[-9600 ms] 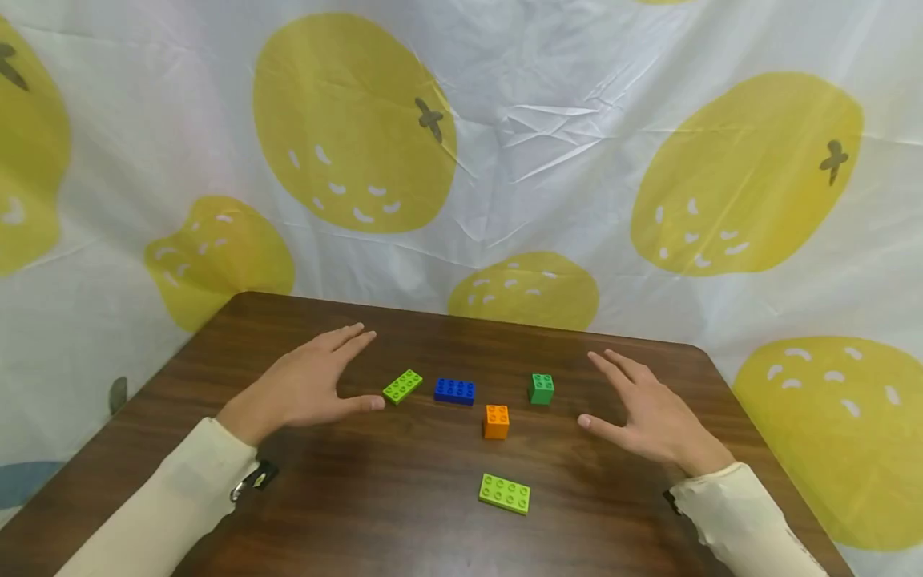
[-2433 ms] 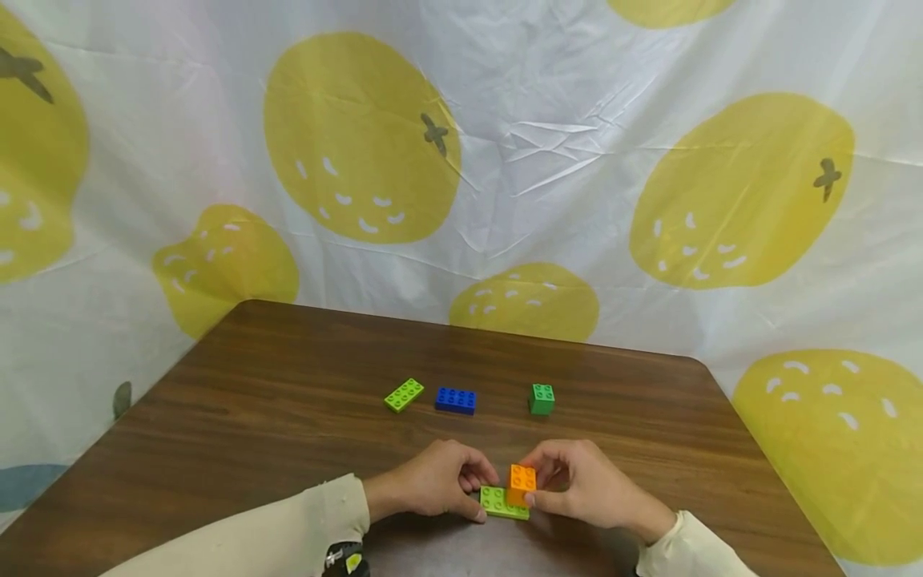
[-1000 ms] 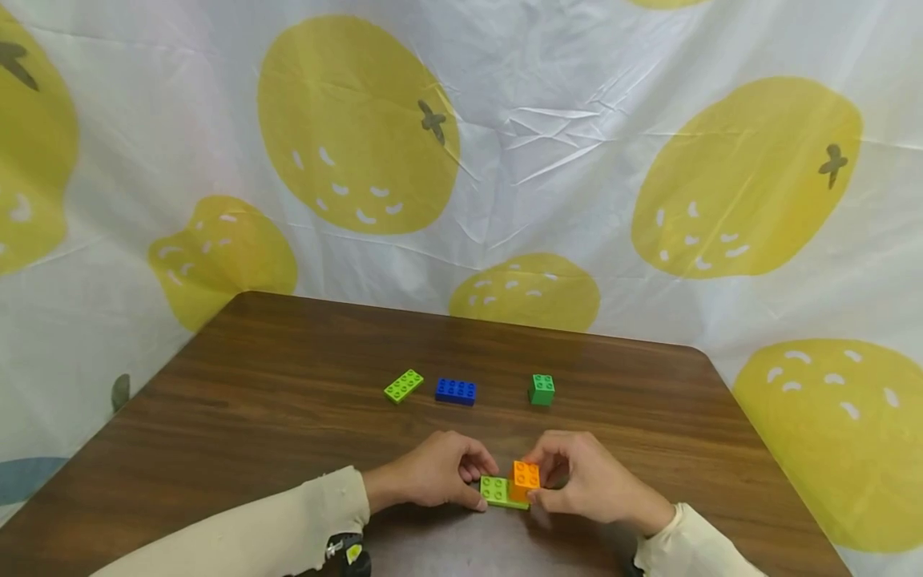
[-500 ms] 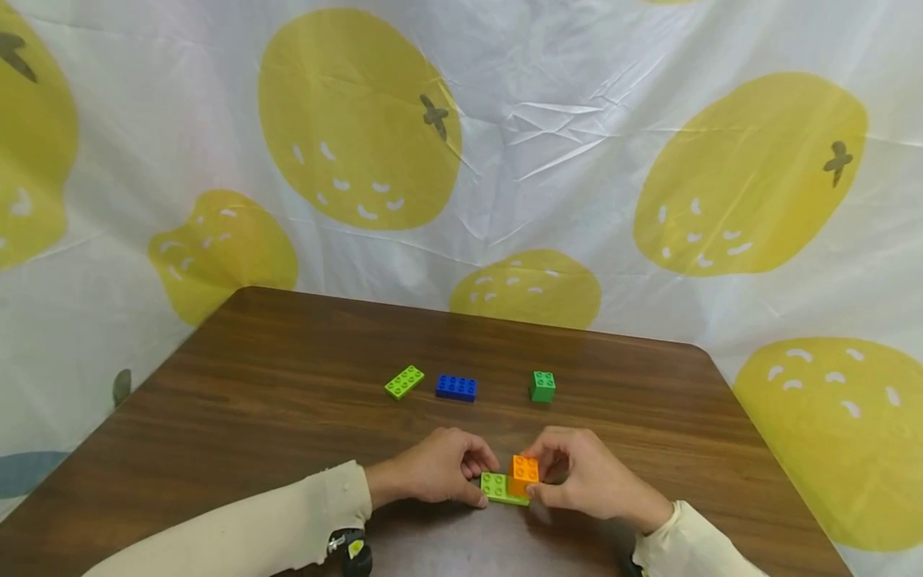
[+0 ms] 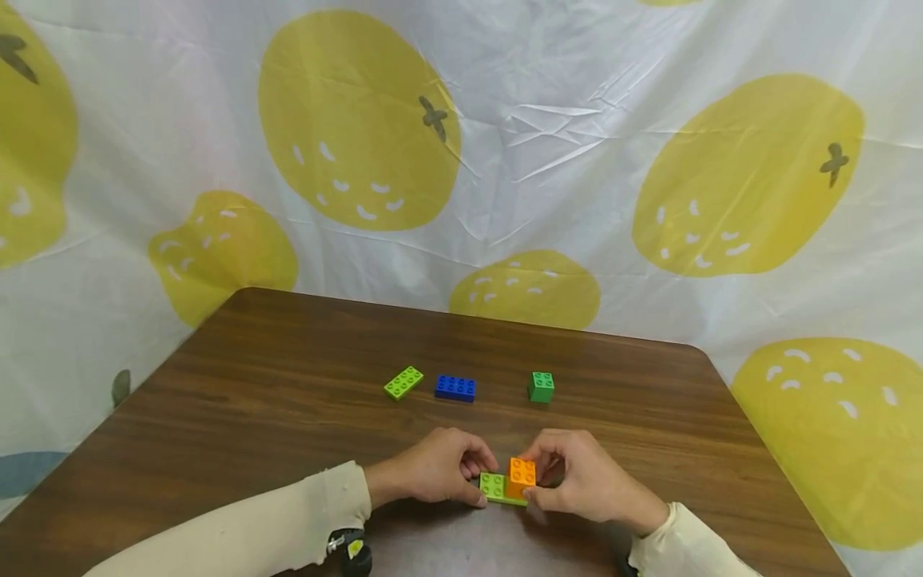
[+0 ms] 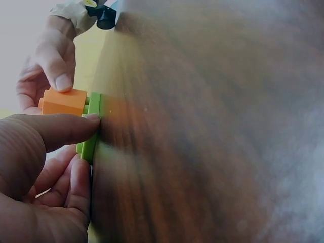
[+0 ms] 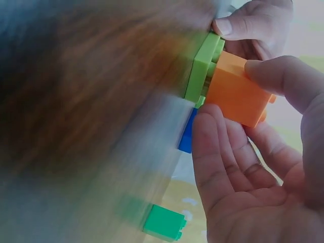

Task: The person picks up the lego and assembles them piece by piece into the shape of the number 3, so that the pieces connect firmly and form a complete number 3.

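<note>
Grip of the right hand (image 5: 594, 481) pinches an orange brick (image 5: 521, 478), thumb on its near side and fingers round the far side. That brick is upright, studs up, over the right end of a lime-green plate (image 5: 493, 486); both wrist views show the plate's studs in a thin gap beneath it, so it is not pressed fully down. Grip of the left hand (image 5: 440, 469) pinches the plate at its other end, thumb on the near edge, fingertips at the far one. Four studs show between the brick and the left hand.

The plate lies flat on a brown wood-grained surface (image 5: 310, 369). Farther back, well apart from the hands, a blue brick (image 5: 455, 389) lies with a second lime plate (image 5: 404, 383) set at an angle just left of it; a green brick (image 5: 542, 387) stands to the right. Cream sleeves (image 5: 238, 521) cover both forearms. White cloth (image 5: 534, 72) printed with yellow fruit hangs behind.
</note>
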Demonstrator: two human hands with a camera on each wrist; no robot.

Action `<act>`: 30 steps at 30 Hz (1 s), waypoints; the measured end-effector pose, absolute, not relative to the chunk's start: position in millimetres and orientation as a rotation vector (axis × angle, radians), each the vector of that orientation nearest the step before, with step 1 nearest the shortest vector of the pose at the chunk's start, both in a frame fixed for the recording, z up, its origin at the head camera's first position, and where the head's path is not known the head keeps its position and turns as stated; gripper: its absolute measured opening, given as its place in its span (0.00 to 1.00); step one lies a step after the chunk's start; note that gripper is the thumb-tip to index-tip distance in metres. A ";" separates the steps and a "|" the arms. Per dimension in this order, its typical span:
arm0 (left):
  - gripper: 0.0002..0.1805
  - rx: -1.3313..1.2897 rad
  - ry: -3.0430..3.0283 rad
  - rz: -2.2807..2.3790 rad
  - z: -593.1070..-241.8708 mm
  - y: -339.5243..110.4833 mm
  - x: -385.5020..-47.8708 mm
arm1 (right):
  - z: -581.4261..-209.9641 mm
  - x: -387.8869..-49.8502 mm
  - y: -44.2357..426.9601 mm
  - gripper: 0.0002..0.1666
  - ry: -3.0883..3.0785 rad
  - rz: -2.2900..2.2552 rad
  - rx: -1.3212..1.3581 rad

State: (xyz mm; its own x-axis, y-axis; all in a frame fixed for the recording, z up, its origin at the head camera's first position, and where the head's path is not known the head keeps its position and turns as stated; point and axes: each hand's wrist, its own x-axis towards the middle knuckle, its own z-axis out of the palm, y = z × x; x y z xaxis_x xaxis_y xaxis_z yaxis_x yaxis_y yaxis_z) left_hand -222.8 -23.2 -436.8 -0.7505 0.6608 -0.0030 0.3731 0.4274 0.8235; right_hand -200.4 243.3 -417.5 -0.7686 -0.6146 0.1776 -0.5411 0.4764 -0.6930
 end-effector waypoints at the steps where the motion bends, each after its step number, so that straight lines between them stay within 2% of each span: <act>1: 0.18 0.888 2.360 1.239 -437.2 -23.2 -222.8 | -417.2 -200.1 242.8 0.17 2.616 -1.177 -1.020; 30: 0.18 0.893 2.366 1.226 -436.6 -23.3 -223.4 | -411.5 -203.7 236.0 0.15 2.605 -1.102 -1.015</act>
